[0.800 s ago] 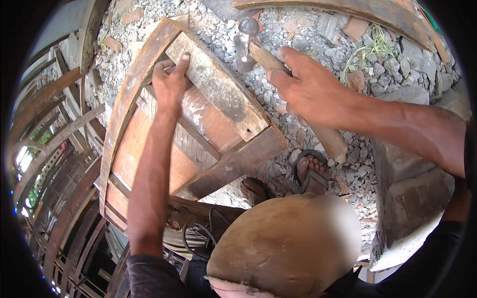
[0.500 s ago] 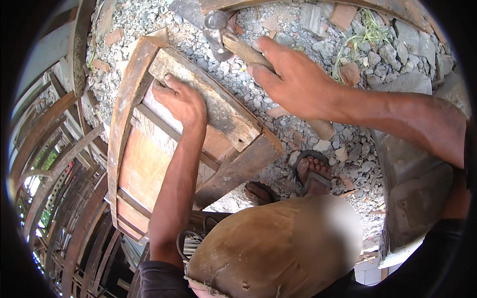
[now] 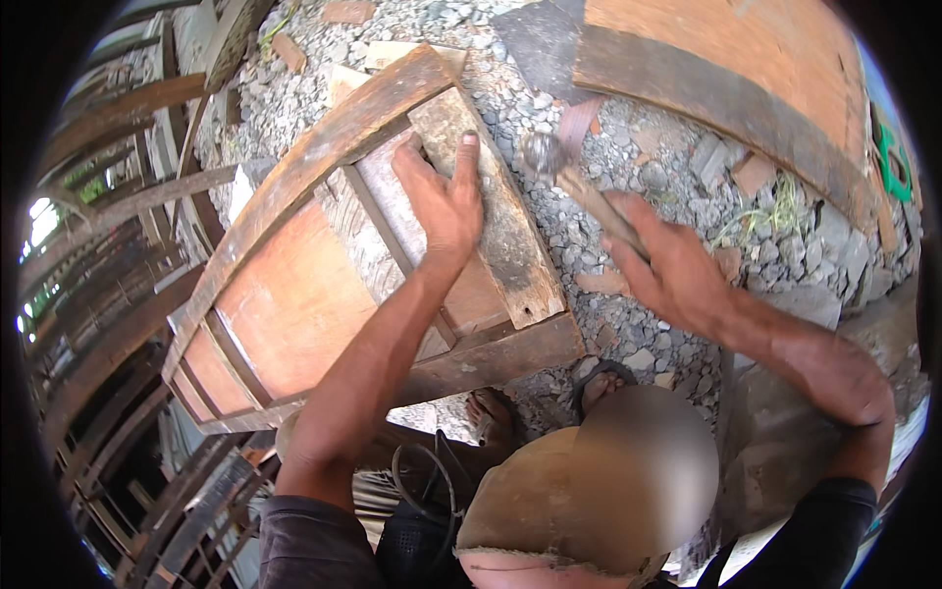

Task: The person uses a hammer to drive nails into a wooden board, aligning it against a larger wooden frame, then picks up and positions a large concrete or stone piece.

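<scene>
Hammer (image 3: 579,182) now lower, beside plank (image 3: 491,196), gravel (image 3: 648,157) around

A weathered grey plank (image 3: 491,211) is laid slantwise across a curved wooden frame (image 3: 294,294) on gravel. A hammer (image 3: 579,191), blurred, is held at three o'clock of it, metal head toward eleven.

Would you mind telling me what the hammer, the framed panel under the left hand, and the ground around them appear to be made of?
The hammer seems to have a dull grey metal head and a worn wooden handle, gripped by the right hand. The framed panel looks like rough, weathered timber slats over a smoother orange-brown board; grain and cracks show. The left hand presses on it. The ground is loose grey gravel with brick-like fragments.
</scene>
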A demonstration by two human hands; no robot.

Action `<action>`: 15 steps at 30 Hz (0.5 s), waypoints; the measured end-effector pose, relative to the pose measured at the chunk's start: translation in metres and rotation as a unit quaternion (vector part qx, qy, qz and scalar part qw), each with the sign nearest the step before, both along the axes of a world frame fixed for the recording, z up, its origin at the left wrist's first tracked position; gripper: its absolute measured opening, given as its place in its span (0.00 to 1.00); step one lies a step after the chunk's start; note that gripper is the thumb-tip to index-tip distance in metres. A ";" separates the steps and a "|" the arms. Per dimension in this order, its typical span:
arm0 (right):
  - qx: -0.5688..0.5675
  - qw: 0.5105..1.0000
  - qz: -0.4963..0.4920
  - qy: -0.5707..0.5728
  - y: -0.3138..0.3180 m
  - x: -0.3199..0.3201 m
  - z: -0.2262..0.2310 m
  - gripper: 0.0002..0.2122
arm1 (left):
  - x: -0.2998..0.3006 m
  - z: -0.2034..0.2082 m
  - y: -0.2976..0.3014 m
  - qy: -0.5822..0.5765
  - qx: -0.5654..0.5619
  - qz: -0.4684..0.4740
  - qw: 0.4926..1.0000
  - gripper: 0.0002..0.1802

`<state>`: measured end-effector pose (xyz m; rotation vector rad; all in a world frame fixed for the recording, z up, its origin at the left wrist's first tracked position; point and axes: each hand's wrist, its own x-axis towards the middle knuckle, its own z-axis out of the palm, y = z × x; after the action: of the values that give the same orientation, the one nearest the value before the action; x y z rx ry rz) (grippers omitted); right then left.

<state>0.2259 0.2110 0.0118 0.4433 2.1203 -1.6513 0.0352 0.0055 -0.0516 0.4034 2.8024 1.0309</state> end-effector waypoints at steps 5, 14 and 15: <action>0.145 0.928 0.183 0.289 -0.026 0.015 -0.010 0.29 | -0.053 0.039 -0.020 -0.136 -0.079 -0.022 0.987 0.44; 0.253 0.816 0.431 0.292 -0.082 -0.041 0.063 0.19 | -0.078 0.046 -0.010 -0.155 -0.208 -0.084 0.962 0.51; 0.255 0.817 0.428 0.291 -0.080 -0.039 0.063 0.19 | -0.079 0.043 -0.009 -0.154 -0.206 -0.082 0.963 0.51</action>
<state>0.1865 0.1305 0.0752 -0.9004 2.5753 -0.7065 -0.0434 -0.0039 -0.0083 0.3751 2.5540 0.4146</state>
